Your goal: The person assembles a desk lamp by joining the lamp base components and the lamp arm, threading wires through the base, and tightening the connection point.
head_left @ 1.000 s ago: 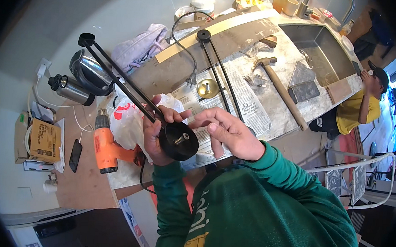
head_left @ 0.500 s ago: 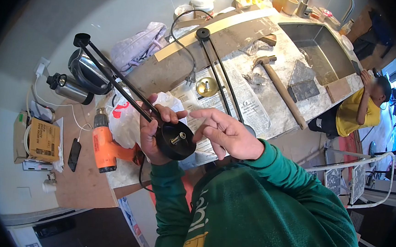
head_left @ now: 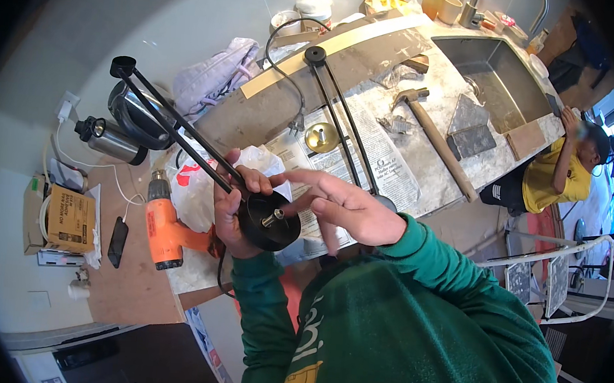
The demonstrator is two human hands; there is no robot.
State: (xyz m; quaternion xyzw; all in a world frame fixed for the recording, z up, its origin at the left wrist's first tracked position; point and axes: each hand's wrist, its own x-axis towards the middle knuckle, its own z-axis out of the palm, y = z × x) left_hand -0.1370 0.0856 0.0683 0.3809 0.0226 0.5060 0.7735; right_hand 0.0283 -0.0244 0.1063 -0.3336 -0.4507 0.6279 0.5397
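Observation:
My left hand (head_left: 228,218) is wrapped round a black lamp arm (head_left: 182,139), two parallel rods with a small round end cap and a larger round black base. The base faces up, and a brass threaded fitting stands out of its middle. Over the base's right edge hovers my right hand (head_left: 362,213), fingers stretched apart and partly blurred, gripping nothing visible; whether a fingertip touches the base I cannot tell. A similar black lamp arm (head_left: 323,86) lies on the newspaper (head_left: 387,165), beside a shallow brass cup (head_left: 317,141).
An orange heat gun (head_left: 164,228) stands left of my left hand, next to a white plastic bag (head_left: 195,208). A hammer (head_left: 436,133) lies on the worktop before the sink (head_left: 499,84). A metal kettle and flask stand behind. At far right is a person in yellow (head_left: 557,177).
My right hand's fingers have shifted slightly left over the base. The held lamp arm has tilted a little, its far end dropping slightly.

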